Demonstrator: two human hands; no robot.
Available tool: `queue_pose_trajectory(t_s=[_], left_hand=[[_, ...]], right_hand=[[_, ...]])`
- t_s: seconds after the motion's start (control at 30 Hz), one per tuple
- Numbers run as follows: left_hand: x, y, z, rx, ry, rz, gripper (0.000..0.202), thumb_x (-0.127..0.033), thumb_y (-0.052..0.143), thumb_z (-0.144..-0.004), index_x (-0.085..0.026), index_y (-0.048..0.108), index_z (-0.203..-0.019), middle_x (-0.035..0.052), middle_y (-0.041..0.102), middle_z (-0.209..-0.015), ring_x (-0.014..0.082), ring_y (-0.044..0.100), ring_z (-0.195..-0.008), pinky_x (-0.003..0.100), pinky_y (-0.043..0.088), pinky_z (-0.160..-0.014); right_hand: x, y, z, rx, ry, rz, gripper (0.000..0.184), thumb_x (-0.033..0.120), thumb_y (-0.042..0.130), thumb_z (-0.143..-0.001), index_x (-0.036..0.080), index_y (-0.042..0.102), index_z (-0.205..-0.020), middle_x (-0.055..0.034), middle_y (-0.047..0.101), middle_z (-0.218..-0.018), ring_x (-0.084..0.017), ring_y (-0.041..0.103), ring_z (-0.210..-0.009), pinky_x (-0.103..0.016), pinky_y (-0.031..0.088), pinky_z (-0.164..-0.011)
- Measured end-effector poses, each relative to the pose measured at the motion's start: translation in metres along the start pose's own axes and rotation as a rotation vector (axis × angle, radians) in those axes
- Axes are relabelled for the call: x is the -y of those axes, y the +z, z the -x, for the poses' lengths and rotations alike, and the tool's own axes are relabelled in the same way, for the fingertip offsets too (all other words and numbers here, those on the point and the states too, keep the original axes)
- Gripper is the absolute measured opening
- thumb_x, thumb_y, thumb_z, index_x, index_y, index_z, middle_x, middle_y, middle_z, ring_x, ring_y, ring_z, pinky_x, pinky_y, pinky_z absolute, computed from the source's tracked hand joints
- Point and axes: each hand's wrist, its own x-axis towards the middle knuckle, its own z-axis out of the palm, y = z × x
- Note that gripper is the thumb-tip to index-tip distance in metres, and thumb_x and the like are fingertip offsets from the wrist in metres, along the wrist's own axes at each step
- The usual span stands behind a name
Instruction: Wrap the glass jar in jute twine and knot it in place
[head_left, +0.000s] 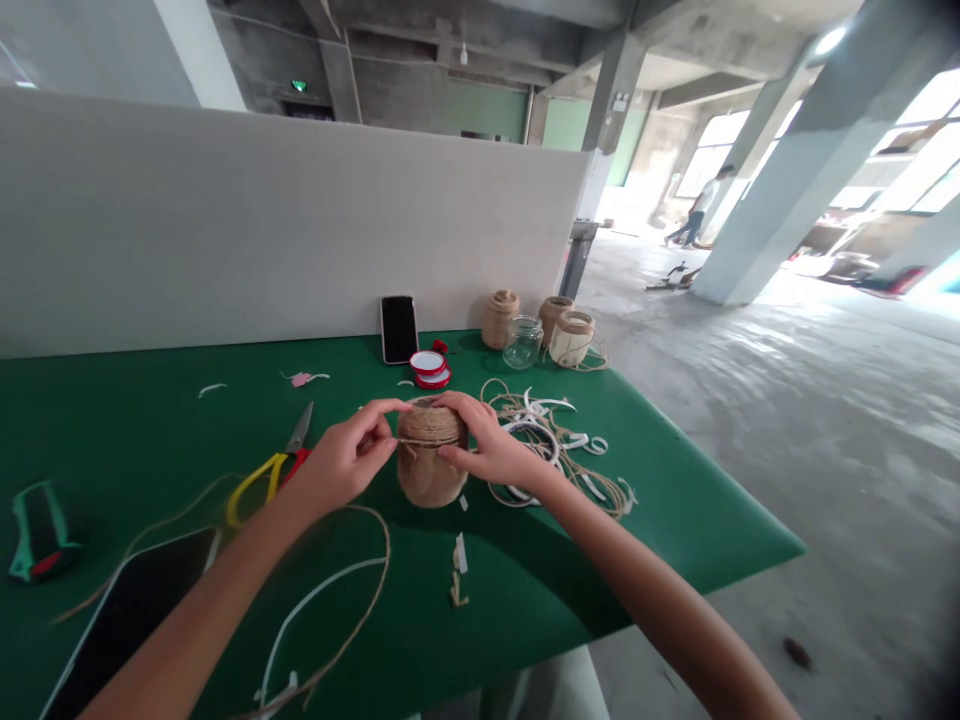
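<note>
A jar point(431, 478) covered in brown burlap stands upright on the green table, with twine point(429, 424) wound round its neck. My right hand point(484, 440) grips the jar from the right, fingers over the rim and thumb on its side. At the jar's left, my left hand point(364, 450) pinches a strand of twine between thumb and fingertips, index finger near the rim. A loose length of twine point(388, 545) loops over the table below my left hand. Scissors point(274, 475) with yellow and red handles lie partly behind my left forearm.
Tangled twine and white strips point(570, 440) lie right of the jar. Behind are a clear glass jar point(523, 343), several wrapped jars, red-rimmed tape rolls point(429, 364) and a phone point(399, 330). A tablet-like device point(135, 620) and green tool point(39, 530) lie left. A person point(701, 210) walks far off.
</note>
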Motion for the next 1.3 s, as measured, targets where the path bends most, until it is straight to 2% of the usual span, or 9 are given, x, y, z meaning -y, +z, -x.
queue_pose_trajectory(t_s=[0.23,0.47,0.87,1.07,1.2,1.3], left_hand=[[0.006,0.002,-0.002,-0.061,0.020,-0.055,0.036,-0.033,0.041,-0.086,-0.021,0.044,-0.120,-0.0053,0.044,-0.066,0.0095,0.044,-0.053,0.021,0.036,-0.054],[0.007,0.004,0.001,-0.125,0.066,-0.142,0.031,-0.034,0.039,-0.088,-0.020,0.049,-0.114,-0.0055,0.044,-0.062,0.0098,0.044,-0.052,0.021,0.036,-0.054],[0.011,0.007,-0.003,-0.057,0.043,-0.274,0.047,-0.034,0.033,-0.090,-0.023,0.034,-0.135,-0.0045,0.051,-0.060,0.0122,0.049,-0.049,0.021,0.036,-0.051],[0.006,0.005,-0.004,-0.010,0.069,-0.270,0.045,-0.035,0.029,-0.091,-0.021,0.041,-0.133,0.0003,0.066,-0.075,0.0133,0.056,-0.055,0.021,0.042,-0.058],[0.004,0.006,-0.004,-0.016,0.077,-0.259,0.046,-0.035,0.029,-0.091,-0.021,0.040,-0.134,0.0014,0.070,-0.084,0.0131,0.058,-0.055,0.022,0.044,-0.060],[0.006,0.008,-0.003,-0.021,0.071,-0.254,0.045,-0.035,0.030,-0.091,-0.023,0.041,-0.133,0.0029,0.068,-0.102,0.0132,0.061,-0.060,0.022,0.044,-0.061]], right_hand=[[-0.001,-0.002,0.001,0.004,0.006,-0.022,0.052,0.026,0.057,-0.077,0.023,0.038,-0.125,-0.0082,0.046,-0.129,-0.024,0.041,-0.120,-0.044,0.026,-0.101],[0.001,0.003,0.002,-0.031,0.060,0.016,0.052,0.022,0.055,-0.073,0.023,0.038,-0.123,-0.0072,0.048,-0.127,-0.024,0.040,-0.121,-0.046,0.018,-0.105],[0.004,0.000,0.001,-0.005,0.064,-0.028,0.051,0.025,0.056,-0.075,0.024,0.039,-0.123,-0.0063,0.048,-0.128,-0.024,0.040,-0.122,-0.045,0.013,-0.106],[0.001,0.001,0.001,0.003,0.062,-0.055,0.045,0.023,0.052,-0.079,0.025,0.040,-0.122,-0.0060,0.048,-0.129,-0.022,0.041,-0.121,-0.047,0.011,-0.106],[0.000,0.000,0.002,-0.003,0.044,-0.049,0.044,0.026,0.052,-0.081,0.024,0.039,-0.124,-0.0068,0.047,-0.130,-0.022,0.041,-0.122,-0.046,0.016,-0.106],[0.000,-0.002,0.003,0.006,0.033,-0.061,0.044,0.026,0.054,-0.081,0.024,0.040,-0.123,-0.0070,0.047,-0.130,-0.022,0.040,-0.123,-0.045,0.016,-0.106]])
